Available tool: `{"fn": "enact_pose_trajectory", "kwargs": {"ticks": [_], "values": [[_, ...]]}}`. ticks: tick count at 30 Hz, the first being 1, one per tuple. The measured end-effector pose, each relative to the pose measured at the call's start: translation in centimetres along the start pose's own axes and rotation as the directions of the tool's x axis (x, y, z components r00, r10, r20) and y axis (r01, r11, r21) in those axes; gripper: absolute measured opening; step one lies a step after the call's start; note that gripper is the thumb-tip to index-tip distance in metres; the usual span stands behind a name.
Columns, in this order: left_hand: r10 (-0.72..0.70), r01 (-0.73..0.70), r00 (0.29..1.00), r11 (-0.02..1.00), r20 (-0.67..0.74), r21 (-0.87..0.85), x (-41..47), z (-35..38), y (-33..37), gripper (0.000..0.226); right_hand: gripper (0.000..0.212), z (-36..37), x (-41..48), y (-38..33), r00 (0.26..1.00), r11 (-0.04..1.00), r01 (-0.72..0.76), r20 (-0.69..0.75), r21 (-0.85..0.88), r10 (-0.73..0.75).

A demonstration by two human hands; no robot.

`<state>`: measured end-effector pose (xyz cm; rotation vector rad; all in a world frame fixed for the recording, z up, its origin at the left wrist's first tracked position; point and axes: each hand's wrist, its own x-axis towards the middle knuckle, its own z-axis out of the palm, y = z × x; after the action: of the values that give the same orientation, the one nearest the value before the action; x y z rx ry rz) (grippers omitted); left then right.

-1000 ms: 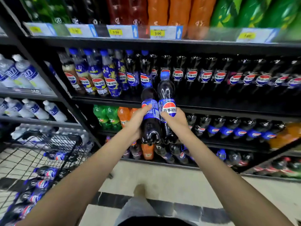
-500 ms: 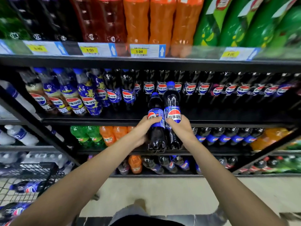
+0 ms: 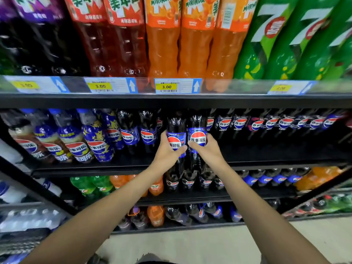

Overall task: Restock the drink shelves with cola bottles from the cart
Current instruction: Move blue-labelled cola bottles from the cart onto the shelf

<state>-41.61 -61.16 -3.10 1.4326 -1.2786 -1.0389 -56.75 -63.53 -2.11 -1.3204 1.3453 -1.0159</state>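
Before the dark cola shelf [image 3: 91,169], the left grip [image 3: 166,154] and right grip [image 3: 208,152] are clamping the left cola bottle [image 3: 176,126] and right cola bottle [image 3: 197,121] at their labelled waists, probably the surest hold on heavy, stiff, slick plastic.

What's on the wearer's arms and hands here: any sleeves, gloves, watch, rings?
Nothing worn that shows. The left arm and right arm are bare from the bottom edge of the picture up to the wrists, with no sleeve or cuff in view. The left hand and right hand are ungloved. No watch, band, ring or marking shows on the sides the camera sees.
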Motion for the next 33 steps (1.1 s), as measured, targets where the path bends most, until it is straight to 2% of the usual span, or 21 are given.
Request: {"fn": "enact_pose_trajectory", "kwargs": {"ticks": [5,9,19,24,33], "values": [[0.089,-0.090,0.996,0.995,0.030,0.047,1.5,-0.2,-1.2,0.079,0.037,1.0,1.1,1.2,0.999,0.999,0.030,-0.022,0.031,-0.030],[0.135,-0.139,0.989,0.988,0.065,0.061,2.4,0.1,-1.6,0.077,0.041,1.0,1.8,1.6,0.997,0.996,0.064,-0.047,0.064,-0.062],[0.147,-0.145,0.989,0.986,-0.015,0.077,3.2,-0.1,-3.5,0.080,0.060,1.4,3.7,2.5,0.993,0.994,0.112,0.040,0.001,-0.112],[0.158,-0.156,0.987,0.983,-0.019,0.094,3.3,0.1,-4.1,0.081,0.068,1.8,3.9,3.6,0.989,0.990,0.128,0.063,0.056,-0.131],[0.128,-0.120,0.991,0.984,-0.048,0.130,4.9,0.5,-3.7,0.084,0.077,1.6,4.9,3.8,0.985,0.994,0.106,0.141,-0.040,-0.100]]}}
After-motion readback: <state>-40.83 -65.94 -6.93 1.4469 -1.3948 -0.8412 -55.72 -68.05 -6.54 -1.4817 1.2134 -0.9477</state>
